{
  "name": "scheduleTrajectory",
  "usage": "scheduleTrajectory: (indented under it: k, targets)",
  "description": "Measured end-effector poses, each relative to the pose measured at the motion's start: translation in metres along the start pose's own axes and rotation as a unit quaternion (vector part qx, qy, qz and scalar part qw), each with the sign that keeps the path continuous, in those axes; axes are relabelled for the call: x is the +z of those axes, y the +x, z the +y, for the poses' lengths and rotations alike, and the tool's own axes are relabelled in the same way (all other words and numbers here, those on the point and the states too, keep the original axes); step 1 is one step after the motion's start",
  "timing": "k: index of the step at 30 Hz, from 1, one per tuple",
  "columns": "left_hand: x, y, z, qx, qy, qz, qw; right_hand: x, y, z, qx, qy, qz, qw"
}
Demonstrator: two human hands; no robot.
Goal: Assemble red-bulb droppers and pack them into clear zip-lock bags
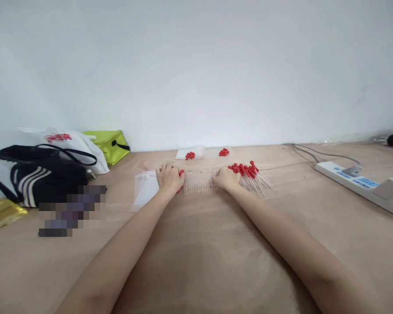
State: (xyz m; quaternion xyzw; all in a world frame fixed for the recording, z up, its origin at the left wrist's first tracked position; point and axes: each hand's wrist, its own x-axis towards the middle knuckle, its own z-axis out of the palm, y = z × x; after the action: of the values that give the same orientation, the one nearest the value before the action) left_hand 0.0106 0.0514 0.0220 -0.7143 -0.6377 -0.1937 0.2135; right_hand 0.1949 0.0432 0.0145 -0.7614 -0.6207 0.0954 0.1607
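Observation:
A row of thin clear dropper tubes (200, 181) lies side by side on the table between my two hands. My left hand (169, 178) rests at the row's left end, fingers apart and bent downward. Red rubber bulbs (180, 185) show beside and under its thumb side. At the right end is my right hand (227, 179), its fingers curled in and its thumb side against the last tubes; what it pinches is hidden. Just right of it, droppers with red bulbs (245, 170) lie fanned out in a pile. A clear plastic bag (144, 192) lies flat by my left hand.
Behind the row lie two clear bags with red bulbs (190, 155) on them. To the left are a black bag (52, 179), a white plastic bag (85, 148), a lime green bag (109, 146) and a yellow packet (5, 212). A power strip (360, 183) with cables sits right.

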Motion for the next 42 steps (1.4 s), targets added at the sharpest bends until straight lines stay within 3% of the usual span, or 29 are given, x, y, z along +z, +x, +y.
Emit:
scheduleTrajectory:
  k: [3, 6, 10, 14, 17, 21, 25, 42]
  targets:
    - [-0.012, -0.008, 0.004, 0.013, -0.038, 0.031, 0.999, 0.000, -0.001, 0.000, 0.002, 0.005, -0.004, 1.000]
    - [-0.026, -0.030, 0.009, 0.048, -0.152, 0.051, 0.986, -0.002, -0.004, -0.001, -0.001, 0.008, -0.003, 1.000]
    - [-0.036, -0.070, 0.013, 0.137, -0.303, -0.010, 0.943, -0.004, -0.011, 0.005, -0.020, 0.016, 0.009, 1.000]
    - [-0.036, -0.091, 0.014, 0.149, -0.332, -0.077, 0.928, 0.000, -0.028, 0.028, -0.145, 0.052, 0.075, 0.985]
    - [-0.036, -0.091, 0.015, 0.146, -0.339, -0.102, 0.924, 0.004, -0.048, 0.051, -0.261, 0.097, 0.132, 0.951]
    - [-0.036, -0.086, 0.018, 0.161, -0.345, -0.115, 0.918, 0.003, -0.073, 0.070, -0.330, 0.138, 0.099, 0.929]
    - [-0.035, -0.084, 0.023, 0.156, -0.365, -0.091, 0.913, -0.001, -0.085, 0.069, -0.357, 0.122, 0.060, 0.924]
    - [-0.037, -0.087, 0.026, 0.185, -0.434, -0.136, 0.871, -0.003, -0.085, 0.060, -0.426, 0.129, 0.021, 0.895]
